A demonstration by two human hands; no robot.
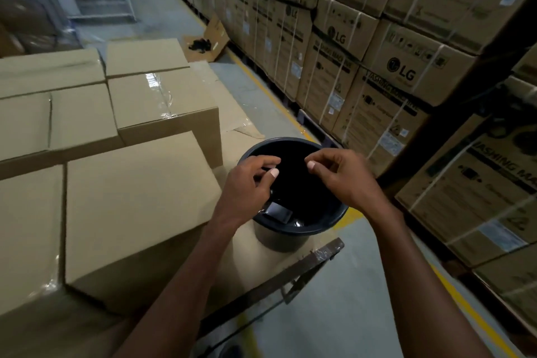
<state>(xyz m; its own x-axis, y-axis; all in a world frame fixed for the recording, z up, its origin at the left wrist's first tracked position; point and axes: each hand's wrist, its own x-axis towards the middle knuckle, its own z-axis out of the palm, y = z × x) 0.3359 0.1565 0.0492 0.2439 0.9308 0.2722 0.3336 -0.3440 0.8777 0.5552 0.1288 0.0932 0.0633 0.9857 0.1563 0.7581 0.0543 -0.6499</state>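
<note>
The round black plastic bucket (pixel 290 141) is stood on a flat brown cardboard sheet (pixel 255 267), near the right edge of a low cart. A small dark flat piece (pixel 279 213) with a shiny wrap can be seen lying at its bottom. Both hands are held just above the open top. The left hand (pixel 250 180) and the right hand (pixel 343 177) are each curled, with thumb and first finger brought tip to tip like a pinch, but whether anything thin is held between them cannot be told. It looks as if something small is about to be dropped in. To do that well, the hands should be placed over the middle of the bucket, not over the rim, and the fingers should be opened low so nothing falls outside. The bucket should not be bumped, since the cart's rusty metal edge (pixel 313 259) is close by. Plain brown cardboard boxes (pixel 139 212) are stacked to the left, and tall printed cartons (pixel 392 67) are piled along the right.
</note>
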